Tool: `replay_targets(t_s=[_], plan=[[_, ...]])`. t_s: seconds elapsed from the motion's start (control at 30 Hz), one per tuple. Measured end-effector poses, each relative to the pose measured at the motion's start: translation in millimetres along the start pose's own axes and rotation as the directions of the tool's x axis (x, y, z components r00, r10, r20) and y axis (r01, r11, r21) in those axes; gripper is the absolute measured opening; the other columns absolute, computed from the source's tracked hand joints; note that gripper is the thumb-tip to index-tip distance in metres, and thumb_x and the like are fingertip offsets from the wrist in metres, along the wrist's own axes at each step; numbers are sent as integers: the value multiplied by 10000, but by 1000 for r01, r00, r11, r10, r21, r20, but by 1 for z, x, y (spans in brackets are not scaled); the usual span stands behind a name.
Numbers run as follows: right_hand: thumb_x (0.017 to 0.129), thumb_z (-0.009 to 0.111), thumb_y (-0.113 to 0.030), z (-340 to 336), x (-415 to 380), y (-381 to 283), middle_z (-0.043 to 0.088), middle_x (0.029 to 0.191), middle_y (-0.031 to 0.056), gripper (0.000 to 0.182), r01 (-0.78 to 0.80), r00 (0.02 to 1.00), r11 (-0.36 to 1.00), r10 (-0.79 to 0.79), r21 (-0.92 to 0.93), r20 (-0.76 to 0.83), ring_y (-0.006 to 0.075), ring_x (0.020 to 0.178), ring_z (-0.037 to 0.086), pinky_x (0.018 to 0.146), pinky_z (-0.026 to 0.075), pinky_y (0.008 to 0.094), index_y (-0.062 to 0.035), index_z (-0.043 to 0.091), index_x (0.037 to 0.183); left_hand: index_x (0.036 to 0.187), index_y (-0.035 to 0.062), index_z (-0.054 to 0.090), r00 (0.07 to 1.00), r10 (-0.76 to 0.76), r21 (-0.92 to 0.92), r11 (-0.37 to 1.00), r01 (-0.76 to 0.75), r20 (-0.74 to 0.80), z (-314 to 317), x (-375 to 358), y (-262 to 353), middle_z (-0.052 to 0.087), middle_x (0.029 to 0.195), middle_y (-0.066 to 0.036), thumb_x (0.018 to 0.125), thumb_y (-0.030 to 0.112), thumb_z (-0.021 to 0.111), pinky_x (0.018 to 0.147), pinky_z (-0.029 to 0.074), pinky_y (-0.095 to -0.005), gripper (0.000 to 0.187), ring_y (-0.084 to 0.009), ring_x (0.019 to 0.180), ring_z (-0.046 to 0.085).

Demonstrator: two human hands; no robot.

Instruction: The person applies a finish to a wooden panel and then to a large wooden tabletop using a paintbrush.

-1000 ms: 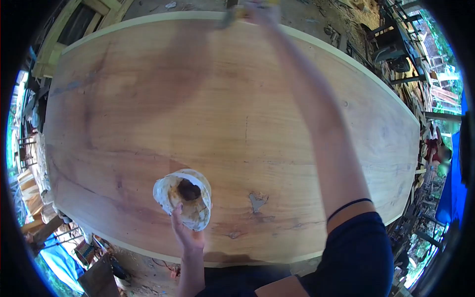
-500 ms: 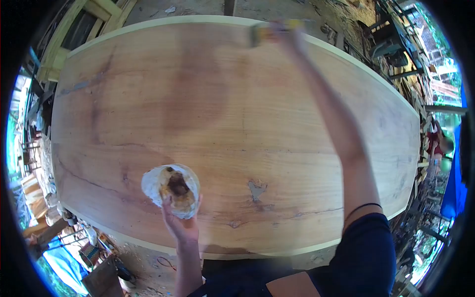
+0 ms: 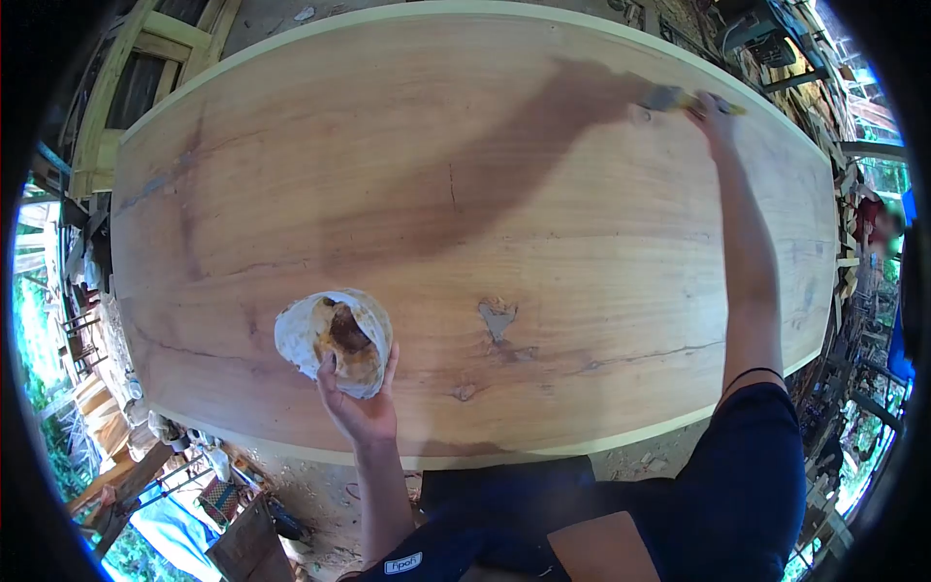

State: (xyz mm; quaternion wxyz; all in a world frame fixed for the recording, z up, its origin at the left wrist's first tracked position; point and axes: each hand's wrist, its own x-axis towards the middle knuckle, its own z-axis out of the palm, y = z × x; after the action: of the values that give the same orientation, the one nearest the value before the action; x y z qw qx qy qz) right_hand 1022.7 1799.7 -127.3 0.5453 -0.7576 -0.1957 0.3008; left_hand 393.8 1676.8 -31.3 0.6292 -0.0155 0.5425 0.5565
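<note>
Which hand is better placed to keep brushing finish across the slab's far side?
Right. The right hand holds the brush on the wooden slab; the left hand grips the container.

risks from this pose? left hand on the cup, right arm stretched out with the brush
1. The stained white cup is tipped in the left hand over the large oval wooden slab; its brown contents could drip onto the bare wood.
2. The right hand works the paintbrush at full stretch near the far rim, so control may be poor and strokes uneven.
3. The forearm hangs over the slab and might smear the darker coated band.
</note>
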Motion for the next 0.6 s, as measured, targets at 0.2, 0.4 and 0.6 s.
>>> replay_targets(t_s=[0.2,0.4,0.6], plan=[[864,595,-292,-25,3,21,645,692,31,256,343,920,850,-390,-399,-41,97,669,631,582,498,299,-66,663,962,1383,172,312,995,19,117,993,-30,93,12,-17,-5,420,1350,-74,846,313,601,916,475,-555,626,-285,1203,471],[859,650,-284,168,-183,-12,679,749,54,255,399,876,916,-366,-46,315,125,629,645,583,510,273,-54,685,964,1352,137,361,973,-42,199,980,-4,226,24,-37,-3,461,1318,-94,865,341,558,883,503,-534,563,-303,1165,502],[882,634,-236,0,-104,55,634,943,105,304,139,988,986,-144,88,61,189,808,662,690,585,283,5,590,1062,1349,120,383,911,-178,205,973,107,372,47,-64,-24,474,1325,-111,893,361,490,946,454,-553,527,-314,1199,489]])
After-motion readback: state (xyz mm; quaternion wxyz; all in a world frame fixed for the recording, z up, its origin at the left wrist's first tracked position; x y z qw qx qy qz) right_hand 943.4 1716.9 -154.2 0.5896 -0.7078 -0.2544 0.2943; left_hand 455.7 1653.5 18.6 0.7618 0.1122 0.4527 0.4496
